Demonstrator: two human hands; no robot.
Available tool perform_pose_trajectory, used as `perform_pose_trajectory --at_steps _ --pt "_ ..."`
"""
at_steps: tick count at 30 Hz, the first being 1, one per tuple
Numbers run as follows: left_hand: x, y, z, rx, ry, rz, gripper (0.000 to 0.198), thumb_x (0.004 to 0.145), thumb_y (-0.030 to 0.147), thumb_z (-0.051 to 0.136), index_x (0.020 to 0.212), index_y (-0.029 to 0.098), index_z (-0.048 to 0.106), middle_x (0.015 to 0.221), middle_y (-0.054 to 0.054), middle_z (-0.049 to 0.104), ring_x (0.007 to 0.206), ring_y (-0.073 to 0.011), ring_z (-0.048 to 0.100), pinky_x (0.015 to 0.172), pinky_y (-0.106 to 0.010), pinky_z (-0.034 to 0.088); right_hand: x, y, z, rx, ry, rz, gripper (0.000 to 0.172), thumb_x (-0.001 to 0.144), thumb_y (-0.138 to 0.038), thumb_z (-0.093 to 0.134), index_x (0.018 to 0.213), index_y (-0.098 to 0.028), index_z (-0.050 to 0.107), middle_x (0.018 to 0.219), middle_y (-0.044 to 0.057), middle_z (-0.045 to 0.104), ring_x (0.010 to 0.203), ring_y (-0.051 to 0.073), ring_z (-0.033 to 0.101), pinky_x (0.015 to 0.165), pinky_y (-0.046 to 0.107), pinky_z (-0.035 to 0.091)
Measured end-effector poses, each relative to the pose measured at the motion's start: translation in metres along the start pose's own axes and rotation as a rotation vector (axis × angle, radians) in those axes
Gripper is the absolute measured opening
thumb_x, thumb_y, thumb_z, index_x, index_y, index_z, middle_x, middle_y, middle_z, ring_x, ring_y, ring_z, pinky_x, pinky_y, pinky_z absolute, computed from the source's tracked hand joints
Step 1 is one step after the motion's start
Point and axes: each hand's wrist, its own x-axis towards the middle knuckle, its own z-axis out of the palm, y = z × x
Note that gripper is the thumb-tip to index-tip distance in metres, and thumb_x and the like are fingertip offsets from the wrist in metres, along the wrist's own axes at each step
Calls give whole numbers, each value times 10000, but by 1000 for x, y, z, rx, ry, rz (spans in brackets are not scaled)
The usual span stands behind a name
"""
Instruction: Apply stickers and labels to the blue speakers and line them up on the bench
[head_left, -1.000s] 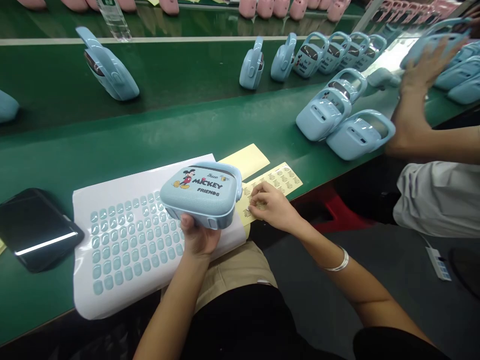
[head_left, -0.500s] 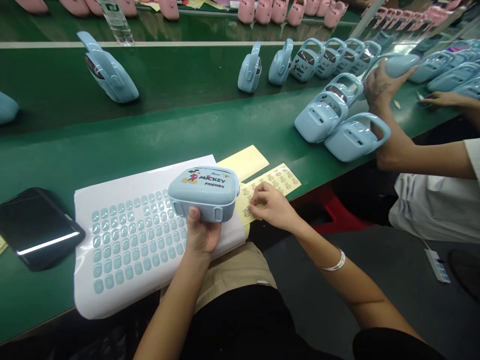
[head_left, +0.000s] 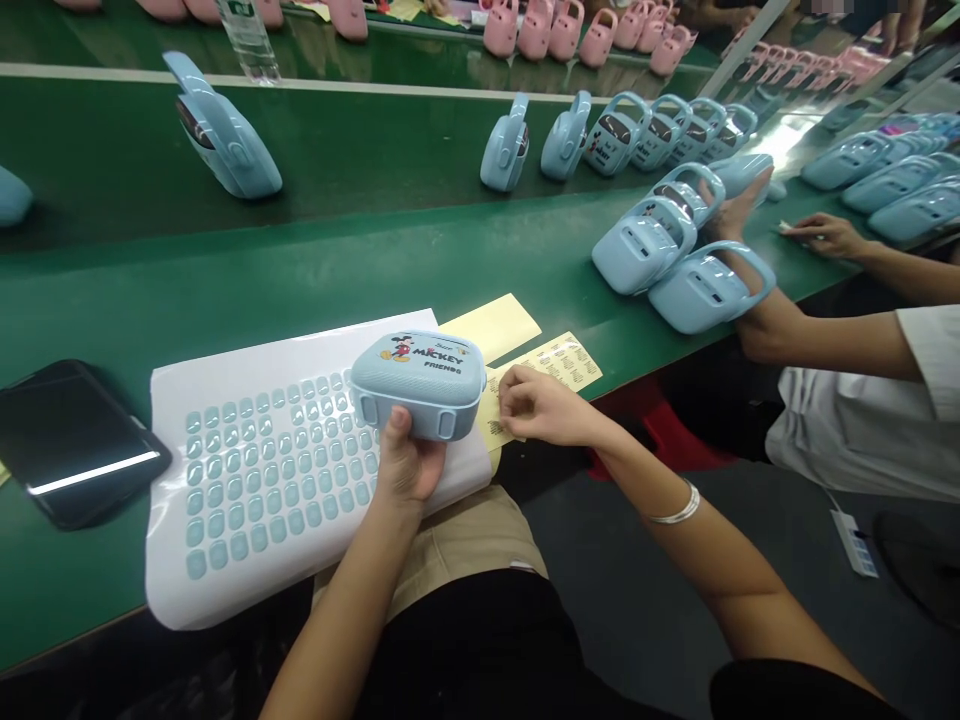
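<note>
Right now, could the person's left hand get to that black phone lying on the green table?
Probably not at once: the left hand is gripping the blue speaker. The black phone lies apart to its left, beyond the white sticker sheet, with nothing standing between them.

Green bench [head_left: 225, 290] and what lies on it

Taking the white sheet of blue pads [head_left: 262, 470] at the near edge as landmark: a black phone [head_left: 71, 440] lies just left of it, yellow label sheets [head_left: 525, 360] touch its right end, blue speakers [head_left: 675, 265] lie far right, and one blue speaker [head_left: 225, 130] stands well behind it, with a row of blue speakers [head_left: 622, 130] farther right.
</note>
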Motion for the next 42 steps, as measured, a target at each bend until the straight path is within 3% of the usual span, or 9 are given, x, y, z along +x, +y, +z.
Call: perform_pose_trajectory --at_steps 6,9,15,19,25,32,36,39,42 --pt "0 0 -2 -3 -26 4 854 413 534 863 1187 305 584 1210 -45 650 1273 -315 470 946 -427 512 -4 9 -14 423 -157 15 153 661 -268 717 606 -165 618 868 20 489 780 123 519 732 298 462" --pt "1 -1 1 20 15 2 966 309 614 847 1187 302 589 1205 -63 650 1256 -338 483 880 -407 544 -5 0 -9 592 -7 13 246 641 -365 760 600 -175 611 888 33 493 793 138 524 716 316 474" --pt "-2 -8 15 56 3 152 995 352 799 688 1201 287 594 1208 -93 643 1187 -348 547 855 -374 543 4 -58 18 557 460 -116 267 683 -421 739 596 -210 602 1090 66 534 1152 235 492 1046 431 375" --pt "-5 -6 22 67 -23 242 943 436 805 656 1224 292 580 1229 -83 629 1193 -327 547 916 -369 515 11 -76 29 492 531 -136 147 719 -299 702 627 -220 618 1123 51 520 1185 221 487 1067 424 368" --pt "-9 -3 24 86 -36 285 906 450 810 641 1184 280 609 1220 -81 631 1234 -313 513 957 -351 482 16 -74 31 467 562 -140 123 715 -261 694 631 -211 621 1106 52 524 1158 217 507 1044 417 393" --pt "-9 -9 22 84 2 306 830 455 715 742 1142 267 617 1158 -65 663 1144 -268 586 906 -309 498 19 -78 46 255 748 -159 100 723 -186 644 643 -208 588 1055 71 524 1123 219 533 1014 420 436" --pt "-8 -3 20 71 134 238 683 496 472 856 1101 259 622 1083 -41 693 991 -217 656 743 -257 537 18 -71 39 529 572 -211 146 731 -264 655 635 -203 565 1069 68 527 1163 229 531 1026 422 423" --pt "-8 7 16 71 163 177 696 497 478 842 1119 272 607 1102 -30 683 1040 -238 634 705 -273 551 19 -52 18 754 439 -164 240 720 -370 658 621 -198 523 1084 57 551 1143 238 545 954 425 467" --pt "-9 18 9 98 159 160 757 453 517 840 1130 276 605 1099 -33 684 1104 -272 598 691 -286 562 24 -26 -8 525 435 -36 205 680 -340 667 609 -195 541 1041 51 559 1041 216 556 856 398 486"
